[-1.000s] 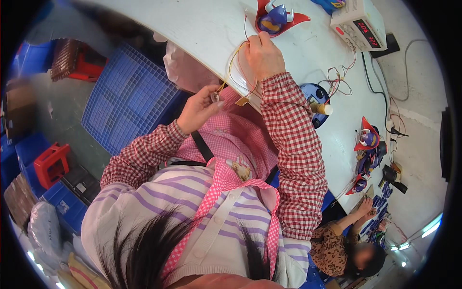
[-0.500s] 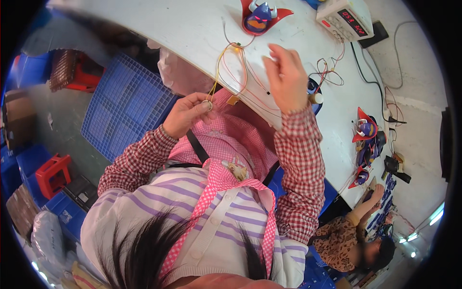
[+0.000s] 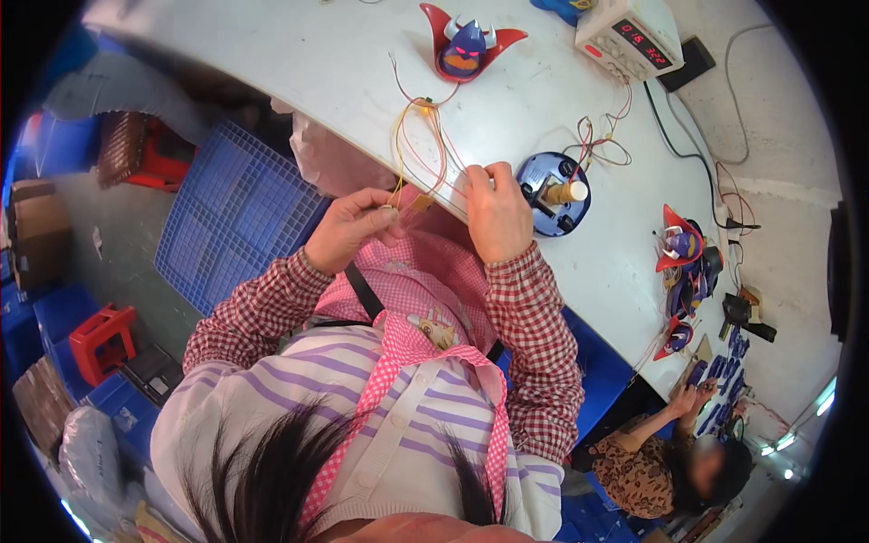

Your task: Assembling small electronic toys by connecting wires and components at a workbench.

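Note:
My left hand (image 3: 355, 228), just off the table's front edge, is closed with thumb and finger pinching a small round disc on yellow wires (image 3: 398, 152). Those wires run up to a small circuit board (image 3: 424, 103) lying on the table, with a lit yellow spot beside it. My right hand (image 3: 500, 214) is at the table edge, fingers pinched together where thin red and dark wires (image 3: 450, 149) from the board end. What exactly its fingertips hold is hidden. A horned purple toy head with red collar (image 3: 462, 52) stands beyond the board, its eyes glowing, with a wire leading to it.
Right of my hand lies a round blue-purple toy base (image 3: 554, 195) with a cream cylinder on it. A power supply (image 3: 630, 38) with lit red digits stands at the back right, its leads trailing. More toy heads (image 3: 679, 240) and a co-worker (image 3: 647, 462) are farther right.
My right hand has come down and left from above the table to the wires, uncovering the round base. My left hand still pinches the disc. The power supply's digits have changed.

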`<state>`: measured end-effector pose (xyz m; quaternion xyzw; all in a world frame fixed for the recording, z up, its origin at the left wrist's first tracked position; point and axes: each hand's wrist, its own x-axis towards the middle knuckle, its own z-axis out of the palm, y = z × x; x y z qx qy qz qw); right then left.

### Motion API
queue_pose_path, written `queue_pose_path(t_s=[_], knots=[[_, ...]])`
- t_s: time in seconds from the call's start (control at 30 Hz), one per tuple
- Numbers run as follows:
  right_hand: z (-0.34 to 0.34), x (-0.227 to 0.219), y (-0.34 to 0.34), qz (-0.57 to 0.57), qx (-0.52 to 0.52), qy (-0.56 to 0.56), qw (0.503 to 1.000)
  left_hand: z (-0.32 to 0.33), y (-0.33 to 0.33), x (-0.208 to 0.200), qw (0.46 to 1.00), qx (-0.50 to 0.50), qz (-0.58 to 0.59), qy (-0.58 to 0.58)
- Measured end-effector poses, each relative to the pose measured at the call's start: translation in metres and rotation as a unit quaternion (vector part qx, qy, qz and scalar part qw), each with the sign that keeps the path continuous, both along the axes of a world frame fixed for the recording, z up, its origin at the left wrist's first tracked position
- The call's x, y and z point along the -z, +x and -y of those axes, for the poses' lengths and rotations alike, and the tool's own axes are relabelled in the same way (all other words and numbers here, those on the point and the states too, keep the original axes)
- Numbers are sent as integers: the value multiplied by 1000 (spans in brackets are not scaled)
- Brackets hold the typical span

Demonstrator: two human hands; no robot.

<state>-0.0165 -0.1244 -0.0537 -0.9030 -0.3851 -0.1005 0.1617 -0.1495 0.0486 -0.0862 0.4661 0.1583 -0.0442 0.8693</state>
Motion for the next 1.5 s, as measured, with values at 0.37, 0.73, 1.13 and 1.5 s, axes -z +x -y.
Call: queue_pose_path(t_s=[0.37,0.73,1.13,1.5], knots=[[-52,-8,16,-38,-16,130,991,-2,-3,-9,999,-2,-10,34],[-5,-16,-30,-199,-68,236,949,-2,15,2,998,15,-34,57],[4,10,-54,-136,-75,222,962,27,27,-5,998,21,3,60],[8,16,-57,-126,-88,223,963,33,27,-5,991,8,19,132]])
